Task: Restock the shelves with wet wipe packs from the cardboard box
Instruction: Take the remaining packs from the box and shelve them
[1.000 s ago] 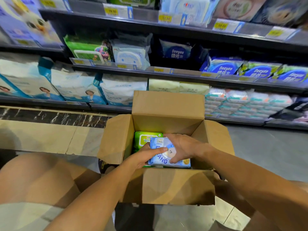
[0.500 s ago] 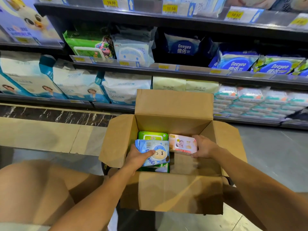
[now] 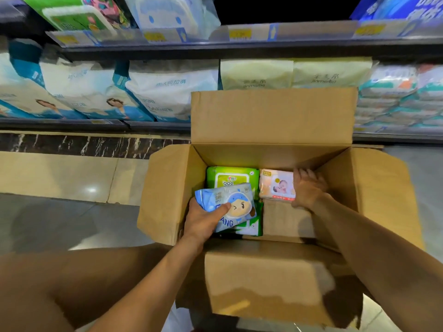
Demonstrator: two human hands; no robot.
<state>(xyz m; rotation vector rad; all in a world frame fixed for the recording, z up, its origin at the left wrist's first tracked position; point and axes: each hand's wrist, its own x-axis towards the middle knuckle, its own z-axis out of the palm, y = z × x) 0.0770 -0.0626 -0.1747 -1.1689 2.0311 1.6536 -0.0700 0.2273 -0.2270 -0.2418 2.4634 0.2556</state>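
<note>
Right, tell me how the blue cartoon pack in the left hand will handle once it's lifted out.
Probably soft, not stiff: the film of the blue pack wrinkles by the thumb of the left hand. Likely light for its size, since one hand holds it tilted. The glossy wrap could be slippery, so grip firmly.

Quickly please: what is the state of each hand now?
Left hand: closed, holding the blue pack.
Right hand: closed, holding the pink pack by its right end.

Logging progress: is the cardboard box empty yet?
Not empty: a green pack and pink pack lie inside; left hand grips a blue pack.
</note>
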